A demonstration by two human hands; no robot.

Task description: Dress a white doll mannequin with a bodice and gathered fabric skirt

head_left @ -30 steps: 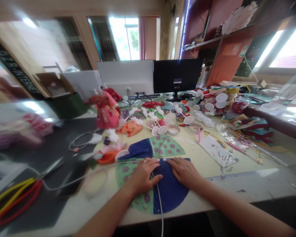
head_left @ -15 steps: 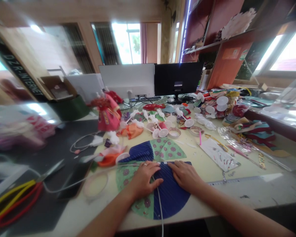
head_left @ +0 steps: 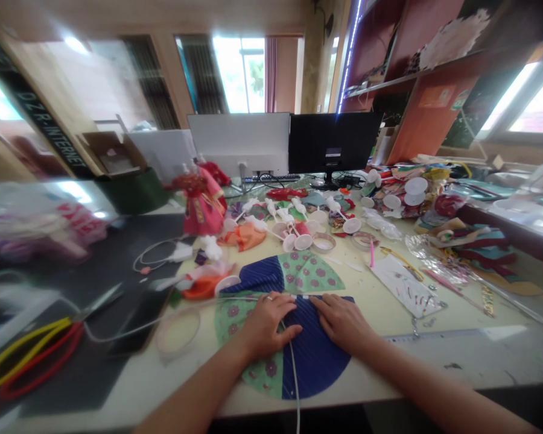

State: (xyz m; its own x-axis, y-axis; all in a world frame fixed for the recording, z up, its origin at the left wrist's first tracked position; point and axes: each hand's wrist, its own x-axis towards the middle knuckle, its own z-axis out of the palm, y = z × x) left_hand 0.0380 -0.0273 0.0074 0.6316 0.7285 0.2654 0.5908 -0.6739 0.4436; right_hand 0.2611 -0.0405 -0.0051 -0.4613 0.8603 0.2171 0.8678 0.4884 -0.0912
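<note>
View swung left; sign (head_left: 49,129) seemingly "DZR-INTERNET".

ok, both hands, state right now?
Left hand: open, palm down on the patchwork fabric, white cable passing under it; can't tell if gripped.
Right hand: open, palm down, same fabric.

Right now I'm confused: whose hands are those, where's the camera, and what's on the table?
They belong to a person, not a robot. The camera is worn on that person's head, looking forward and down. The left hand lies on a green-and-blue cloth; the right hand lies on its blue part. A white cord seems to run beneath the left hand. Neither hand looks curled around anything. The pale table also bears yellow-and-red-handled scissors on the left and a ruler on the right.
</note>
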